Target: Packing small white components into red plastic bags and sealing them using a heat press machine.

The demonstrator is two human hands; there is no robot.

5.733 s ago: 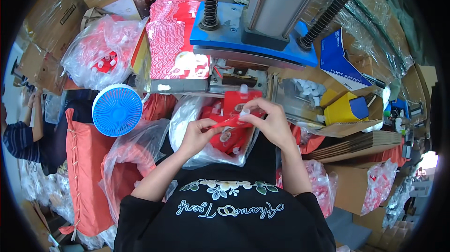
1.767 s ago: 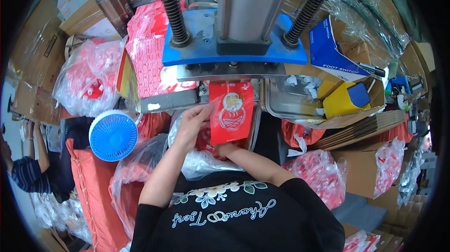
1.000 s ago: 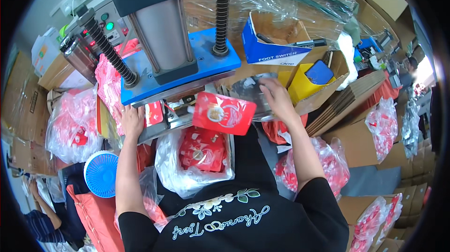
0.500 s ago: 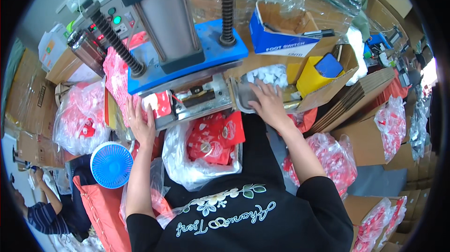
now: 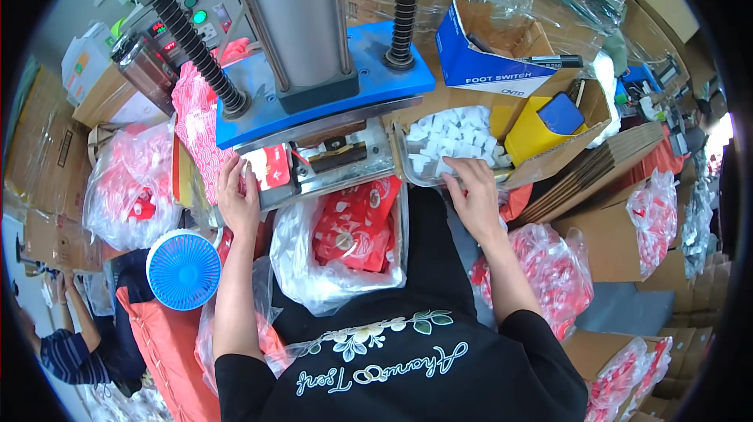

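At the front edge of the press bed, my left hand (image 5: 238,201) lies flat and open, fingers spread on a red pouch (image 5: 271,167) that sits on the metal plate under the blue press head (image 5: 329,85); it grips nothing, only presses down. My right hand (image 5: 477,196) reaches into the clear plastic tray (image 5: 409,161) at the right end of the bed, fingers curled down among the small white caps (image 5: 451,136) that fill it; I cannot tell whether a cap is pinched between them.

Below the bed, between my arms, a clear plastic bag (image 5: 314,281) stands open in my lap, holding a heap of red pouches (image 5: 354,224). Just behind the tray, an open cardboard box (image 5: 584,120) holds a yellow box with a blue lid (image 5: 545,120). Beside my right forearm lies another clear bag of red-and-white pieces (image 5: 553,273). Left of my left arm sits a round blue fan (image 5: 184,271).
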